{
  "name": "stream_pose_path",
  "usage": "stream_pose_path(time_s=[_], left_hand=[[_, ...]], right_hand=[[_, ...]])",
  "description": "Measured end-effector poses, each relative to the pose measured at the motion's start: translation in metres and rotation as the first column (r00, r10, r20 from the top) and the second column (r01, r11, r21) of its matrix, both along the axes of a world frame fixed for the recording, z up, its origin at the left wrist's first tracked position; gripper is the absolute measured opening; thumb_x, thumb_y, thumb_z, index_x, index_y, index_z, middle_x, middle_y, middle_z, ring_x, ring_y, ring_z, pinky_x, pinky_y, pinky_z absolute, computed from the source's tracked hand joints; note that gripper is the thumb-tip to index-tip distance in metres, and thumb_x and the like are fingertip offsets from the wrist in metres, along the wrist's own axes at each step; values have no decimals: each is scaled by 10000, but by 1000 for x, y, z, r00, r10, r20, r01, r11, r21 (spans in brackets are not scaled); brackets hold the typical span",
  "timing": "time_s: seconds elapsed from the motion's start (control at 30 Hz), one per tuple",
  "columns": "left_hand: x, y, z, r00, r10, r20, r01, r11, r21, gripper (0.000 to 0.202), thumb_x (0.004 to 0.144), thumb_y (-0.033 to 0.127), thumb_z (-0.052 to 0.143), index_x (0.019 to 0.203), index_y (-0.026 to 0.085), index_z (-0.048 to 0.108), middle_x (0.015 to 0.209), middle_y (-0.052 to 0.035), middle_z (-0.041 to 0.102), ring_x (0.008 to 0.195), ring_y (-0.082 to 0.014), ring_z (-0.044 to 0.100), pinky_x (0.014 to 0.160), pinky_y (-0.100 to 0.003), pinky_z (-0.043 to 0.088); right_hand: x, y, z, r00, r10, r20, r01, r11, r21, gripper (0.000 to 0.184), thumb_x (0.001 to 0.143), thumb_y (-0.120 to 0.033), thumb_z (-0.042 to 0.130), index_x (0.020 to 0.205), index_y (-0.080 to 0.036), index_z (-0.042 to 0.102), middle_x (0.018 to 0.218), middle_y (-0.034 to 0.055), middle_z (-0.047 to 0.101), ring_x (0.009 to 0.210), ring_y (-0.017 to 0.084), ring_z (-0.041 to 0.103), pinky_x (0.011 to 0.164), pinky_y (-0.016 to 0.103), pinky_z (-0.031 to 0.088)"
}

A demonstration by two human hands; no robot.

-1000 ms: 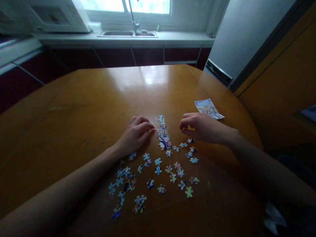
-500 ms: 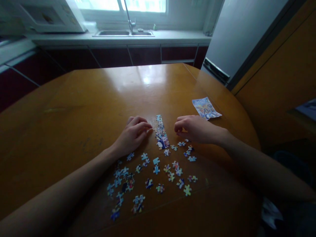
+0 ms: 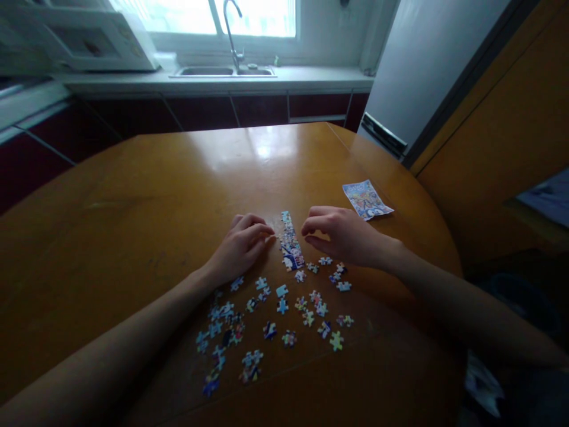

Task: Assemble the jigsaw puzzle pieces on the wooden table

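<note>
A narrow joined strip of jigsaw puzzle (image 3: 290,243) lies on the wooden table, its edges knobbed. My left hand (image 3: 243,242) rests just left of it, fingers bent and close together, tips at the strip's left edge. Whatever they pinch, if anything, is too small to make out. On the other side, my right hand (image 3: 340,233) hovers palm down. Its thumb and forefinger are curved with a small gap, pointing at the strip, and nothing shows between them. Nearer me are scattered several loose puzzle pieces, among them a light blue piece (image 3: 281,290) and a yellow-green piece (image 3: 336,340).
A creased printed picture sheet (image 3: 367,200) lies beyond my right hand. Past the table (image 3: 178,178) are a counter with a sink (image 3: 207,72), a microwave (image 3: 89,44) and, at the right, a fridge (image 3: 435,65).
My right hand has moved left, close to the strip, and its fingers look less curled. My left hand stays by the strip. The camera has tilted up slightly.
</note>
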State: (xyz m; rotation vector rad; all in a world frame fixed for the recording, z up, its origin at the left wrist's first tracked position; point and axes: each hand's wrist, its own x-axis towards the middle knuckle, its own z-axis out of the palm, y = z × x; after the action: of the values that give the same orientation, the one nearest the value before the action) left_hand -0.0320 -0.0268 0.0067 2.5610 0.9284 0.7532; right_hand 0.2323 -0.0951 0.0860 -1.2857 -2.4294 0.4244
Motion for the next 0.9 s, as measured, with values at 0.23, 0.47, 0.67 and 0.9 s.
stream_pose_path(time_s=[0.23,0.47,0.67,0.9], left_hand=[[0,1,-2,1000,-1,20,1,1000,5,149,985,304,558,1008,225,681,1056,-65,593,1031,-232,493,927,-427,467],[0,2,-3,999,-15,30,14,1000,21,151,983,313,567,1001,222,686,1045,-66,596,1021,-228,496,922,-419,464],[1,2,-5,999,-17,38,16,1000,25,152,985,298,558,989,212,684,1039,-69,594,1019,-231,490,913,-420,459],[0,1,-4,999,-11,37,11,1000,8,132,980,269,564,1006,217,682,1046,-63,594,1030,-229,493,919,-407,456]], right_hand=[[23,1,23,980,-152,-128,169,977,128,95,890,-201,610,891,-167,698,908,50,661,770,146,569,709,295,417],[45,-21,3,972,-213,-99,218,975,51,81,891,-198,622,889,-176,700,888,52,666,762,154,577,733,315,450],[41,-72,-21,977,-181,-115,166,978,-126,110,928,-213,600,967,-196,702,973,62,669,870,174,624,787,322,499],[37,-119,-39,981,-182,-72,160,957,-242,156,951,-162,537,973,-201,687,1014,68,646,892,176,616,803,324,505]])
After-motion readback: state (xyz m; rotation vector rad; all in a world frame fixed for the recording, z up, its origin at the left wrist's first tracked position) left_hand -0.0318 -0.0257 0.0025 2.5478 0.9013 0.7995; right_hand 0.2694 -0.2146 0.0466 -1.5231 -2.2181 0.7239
